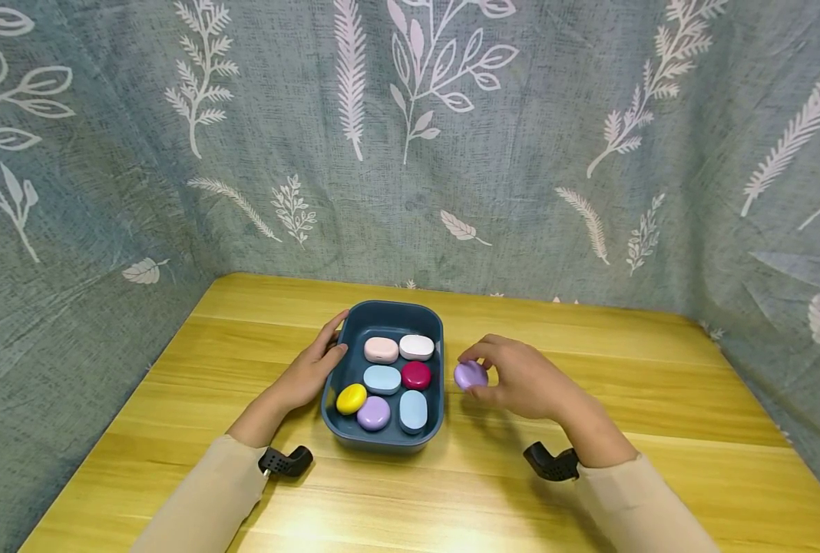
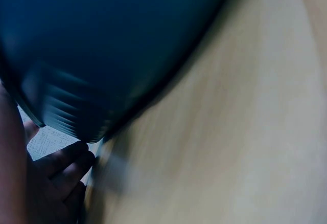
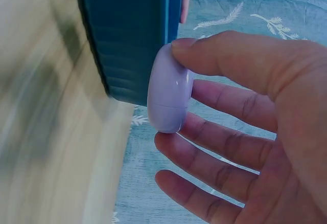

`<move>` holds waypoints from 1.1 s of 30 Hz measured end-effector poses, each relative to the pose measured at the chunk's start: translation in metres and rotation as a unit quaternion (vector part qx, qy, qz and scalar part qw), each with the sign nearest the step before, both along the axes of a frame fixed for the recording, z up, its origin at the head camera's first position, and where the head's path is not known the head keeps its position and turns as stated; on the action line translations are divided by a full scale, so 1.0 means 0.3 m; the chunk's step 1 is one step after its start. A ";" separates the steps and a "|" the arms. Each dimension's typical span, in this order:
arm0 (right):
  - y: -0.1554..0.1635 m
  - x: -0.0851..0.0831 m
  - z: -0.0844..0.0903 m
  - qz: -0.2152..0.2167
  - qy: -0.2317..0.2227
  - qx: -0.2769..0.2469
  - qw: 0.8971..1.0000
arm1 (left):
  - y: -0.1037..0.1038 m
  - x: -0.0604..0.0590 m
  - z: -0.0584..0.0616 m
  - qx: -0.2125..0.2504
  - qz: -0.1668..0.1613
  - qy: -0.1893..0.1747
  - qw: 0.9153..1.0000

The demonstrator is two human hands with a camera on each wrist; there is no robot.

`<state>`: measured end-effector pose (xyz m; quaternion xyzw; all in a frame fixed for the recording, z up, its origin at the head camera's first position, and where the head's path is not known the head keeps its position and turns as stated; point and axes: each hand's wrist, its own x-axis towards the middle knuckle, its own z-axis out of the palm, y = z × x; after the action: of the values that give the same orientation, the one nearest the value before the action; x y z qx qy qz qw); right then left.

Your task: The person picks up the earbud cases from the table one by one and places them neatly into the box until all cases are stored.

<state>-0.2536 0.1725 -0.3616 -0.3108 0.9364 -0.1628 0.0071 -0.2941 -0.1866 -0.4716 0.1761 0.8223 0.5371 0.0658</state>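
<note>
My right grip pinches the lilac case lightly beside the tray; it could slip, left grip spread steadying.

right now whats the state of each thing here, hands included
left hand: resting on the bin's left wall, thumb on the rim
right hand: pinching a lilac case beside the bin
lilac case: held clear of the bin, lid closed
blue bin: upright on the table, seven cases inside
cases in the bin: lying flat, all closed
wooden table: carries the bin
</note>
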 end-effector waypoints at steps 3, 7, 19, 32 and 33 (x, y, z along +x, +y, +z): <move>-0.009 -0.005 0.014 0.002 0.003 0.004 1.000 | 0.001 0.000 0.001 0.000 0.002 -0.001 1.000; -0.028 -0.012 0.030 0.007 0.009 0.009 1.000 | 0.002 0.000 0.003 0.000 0.004 -0.001 1.000; -0.089 -0.023 0.067 0.019 0.000 0.003 1.000 | 0.004 0.000 0.005 0.004 0.003 0.000 1.000; -0.153 -0.042 0.078 0.021 -0.009 0.019 1.000 | 0.002 -0.001 0.001 0.001 0.002 -0.002 1.000; -0.157 -0.044 0.078 0.023 -0.008 0.020 0.999 | 0.003 -0.001 0.002 0.001 0.002 -0.002 1.000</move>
<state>-0.2669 0.1254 -0.3383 -0.3311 0.9319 -0.1462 0.0242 -0.2943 -0.1857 -0.4709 0.1733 0.8220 0.5385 0.0661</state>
